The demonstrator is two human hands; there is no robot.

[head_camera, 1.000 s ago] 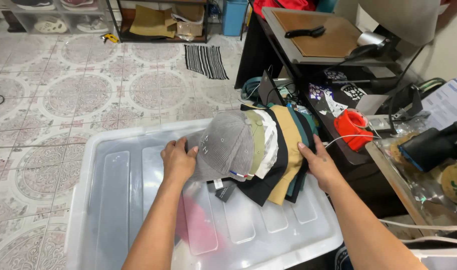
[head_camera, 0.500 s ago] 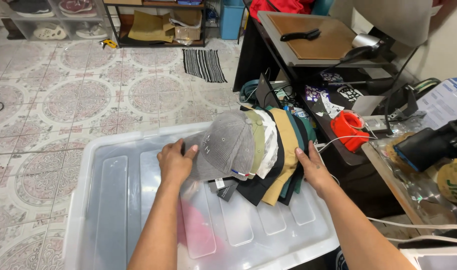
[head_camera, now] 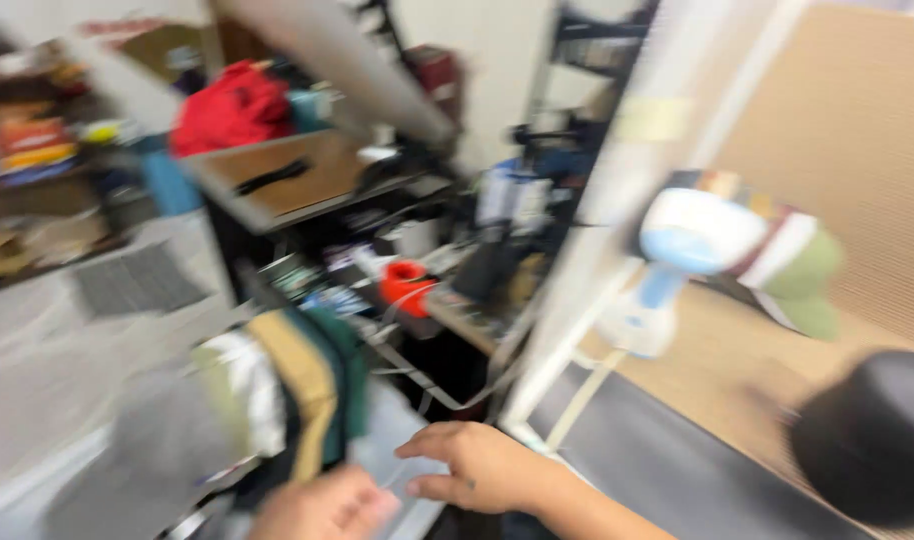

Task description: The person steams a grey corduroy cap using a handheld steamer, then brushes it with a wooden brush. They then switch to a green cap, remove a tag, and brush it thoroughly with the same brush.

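The view is badly blurred. The row of overlapped caps (head_camera: 267, 400) sits low and left in the near field: a grey one nearest the left edge, then white, tan and dark green. It rests over the pale plastic bin lid (head_camera: 397, 450), of which only a sliver shows.

My judgement on doing this well: keep the caps pressed together from both ends so the overlap holds, and keep the row level (the tan and green ones on the right look likeliest to slip off).

My right hand (head_camera: 482, 465) lies just right of the caps, near the bottom edge. Its fingers are loosely spread and point left toward the green cap; it holds nothing that I can see, and the blur hides whether the fingertips touch the cap.

My left hand (head_camera: 322, 505) shows only partly at the bottom edge, below the caps. I cannot tell whether it is open, closed or gripping.

Farther off stand a red object (head_camera: 407, 282), a cluttered dark shelf unit (head_camera: 307, 195) and, at right, a cap rack (head_camera: 737, 245).
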